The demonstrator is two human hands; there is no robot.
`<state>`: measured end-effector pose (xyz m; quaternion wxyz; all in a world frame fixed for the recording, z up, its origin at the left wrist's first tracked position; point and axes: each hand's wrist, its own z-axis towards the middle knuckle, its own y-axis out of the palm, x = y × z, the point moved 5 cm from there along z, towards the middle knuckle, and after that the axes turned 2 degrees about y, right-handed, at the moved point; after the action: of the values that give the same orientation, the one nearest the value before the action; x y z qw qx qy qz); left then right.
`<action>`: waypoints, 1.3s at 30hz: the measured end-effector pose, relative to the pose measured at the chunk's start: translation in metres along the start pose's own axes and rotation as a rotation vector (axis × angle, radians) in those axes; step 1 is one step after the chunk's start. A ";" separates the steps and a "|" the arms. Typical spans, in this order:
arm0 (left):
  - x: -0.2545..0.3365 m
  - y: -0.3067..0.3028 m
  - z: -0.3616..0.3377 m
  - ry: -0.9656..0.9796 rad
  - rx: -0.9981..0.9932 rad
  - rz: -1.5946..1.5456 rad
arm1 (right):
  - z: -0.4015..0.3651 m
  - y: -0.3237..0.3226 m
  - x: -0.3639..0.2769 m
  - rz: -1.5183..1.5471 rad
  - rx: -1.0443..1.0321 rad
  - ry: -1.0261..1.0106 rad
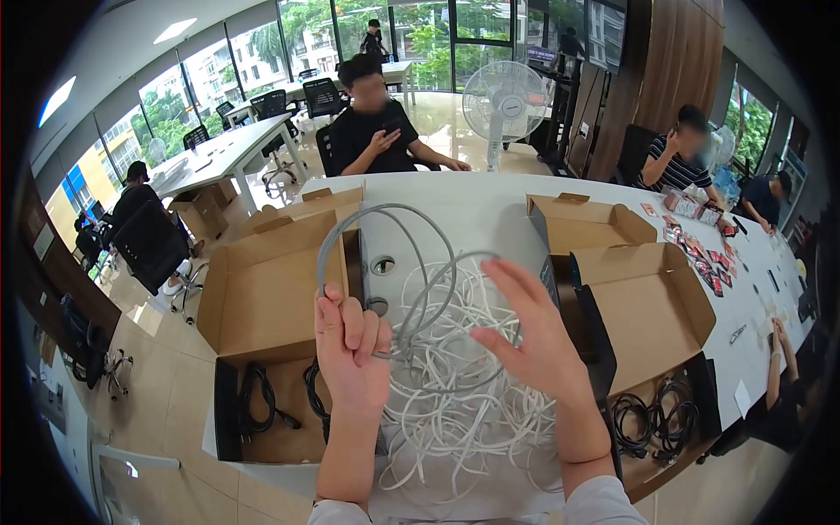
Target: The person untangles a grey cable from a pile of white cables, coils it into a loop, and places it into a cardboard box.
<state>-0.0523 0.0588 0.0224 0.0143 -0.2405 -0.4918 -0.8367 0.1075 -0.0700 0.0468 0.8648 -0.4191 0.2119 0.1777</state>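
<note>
My left hand (354,346) is closed around a grey cable (454,267), which rises in loose loops above the table. To the right, my right hand (534,337) has its thumb and fingers spread, beside the far end of a grey loop; whether it touches the cable I cannot tell. Beneath both hands lies a large tangled pile of white cables (472,402). An open cardboard box (271,302) at the left holds coiled black cables (261,401). More black cables (654,420) lie in another open box (652,306) at the right.
Further open boxes (591,220) stand behind on the white table (420,188). A person (376,131) sits across it with a phone. Beyond are a standing fan (506,103) and, at the right, people near small red packets (704,258).
</note>
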 end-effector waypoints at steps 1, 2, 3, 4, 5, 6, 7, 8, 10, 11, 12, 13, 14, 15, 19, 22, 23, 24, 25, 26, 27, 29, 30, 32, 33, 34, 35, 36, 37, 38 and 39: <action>0.000 0.000 0.000 -0.011 0.005 -0.010 | 0.002 0.000 0.003 -0.076 0.060 0.000; 0.001 0.001 -0.001 -0.021 0.009 -0.020 | 0.005 -0.001 0.004 -0.151 0.113 -0.012; 0.002 0.001 -0.002 -0.033 0.015 -0.029 | 0.006 -0.002 0.005 -0.225 0.166 -0.024; 0.001 0.001 -0.002 -0.050 0.003 -0.030 | 0.008 -0.003 0.006 -0.299 0.219 -0.038; 0.001 0.000 -0.002 -0.067 -0.007 -0.031 | 0.009 0.000 0.011 -0.203 0.205 -0.028; 0.001 0.000 -0.003 -0.084 -0.017 -0.031 | 0.010 0.002 0.018 -0.108 0.190 -0.018; 0.000 0.000 -0.003 -0.108 -0.038 -0.029 | 0.010 0.003 0.023 -0.013 0.175 -0.007; 0.000 0.001 -0.003 -0.133 -0.057 -0.027 | 0.010 0.003 0.025 0.086 0.110 0.041; -0.001 0.003 -0.004 -0.174 -0.083 -0.015 | 0.011 0.003 0.026 0.282 -0.020 0.137; -0.001 0.003 -0.005 -0.191 -0.088 -0.004 | 0.010 0.000 0.025 0.299 -0.017 0.161; -0.002 0.004 -0.005 -0.204 -0.095 0.007 | 0.011 -0.004 0.023 0.315 -0.012 0.180; -0.002 0.003 -0.004 -0.214 -0.075 0.016 | 0.011 -0.006 0.024 0.331 -0.008 0.199; -0.002 0.001 -0.004 -0.225 -0.053 0.025 | 0.010 -0.009 0.027 0.415 0.023 0.213; -0.003 0.000 -0.003 -0.237 -0.031 0.033 | 0.006 -0.013 0.034 0.499 0.054 0.227; 0.001 -0.006 -0.001 -0.296 0.038 0.075 | -0.008 -0.037 0.065 1.077 0.607 0.349; 0.013 -0.008 0.001 -0.251 0.115 0.100 | -0.014 -0.083 0.093 1.453 0.743 0.199; 0.019 -0.011 0.003 -0.219 0.141 0.089 | -0.021 -0.095 0.111 1.498 0.818 0.195; 0.023 -0.014 0.004 -0.187 0.168 0.079 | -0.028 -0.104 0.126 1.543 0.894 0.190; 0.027 -0.015 0.005 -0.149 0.183 0.071 | -0.034 -0.110 0.138 1.602 0.930 0.159; 0.030 -0.016 0.006 -0.111 0.199 0.063 | -0.040 -0.115 0.149 1.661 0.967 0.127; 0.033 -0.017 0.006 -0.074 0.214 0.057 | -0.042 -0.117 0.150 1.721 1.005 0.094; 0.039 -0.020 0.008 -0.006 0.219 0.043 | -0.045 -0.117 0.148 1.655 1.098 0.095; 0.040 -0.023 0.009 0.025 0.210 0.036 | -0.045 -0.117 0.142 1.622 1.143 0.097; 0.042 -0.025 0.008 0.066 0.205 0.022 | -0.042 -0.117 0.130 1.529 1.145 0.072; 0.042 -0.024 0.008 0.076 0.208 0.014 | -0.041 -0.118 0.127 1.482 1.145 0.059; 0.042 -0.023 0.007 0.086 0.211 0.006 | -0.040 -0.117 0.127 1.432 1.130 0.104; 0.041 -0.020 0.007 0.082 0.190 0.008 | -0.039 -0.118 0.128 1.383 1.114 0.147; 0.040 -0.016 0.006 0.078 0.168 0.010 | -0.037 -0.118 0.128 1.332 1.097 0.189; 0.038 -0.013 0.005 0.074 0.147 0.011 | -0.035 -0.117 0.126 1.317 1.067 0.222; 0.036 -0.011 0.005 0.078 0.127 0.021 | -0.032 -0.114 0.122 1.302 1.038 0.256; 0.035 -0.010 0.005 0.082 0.108 0.030 | -0.030 -0.111 0.120 1.286 1.008 0.289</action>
<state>-0.0841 0.0751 0.0309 0.0601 -0.2124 -0.5317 -0.8176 0.2563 -0.1433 0.0405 0.6428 0.2030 0.5733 0.4658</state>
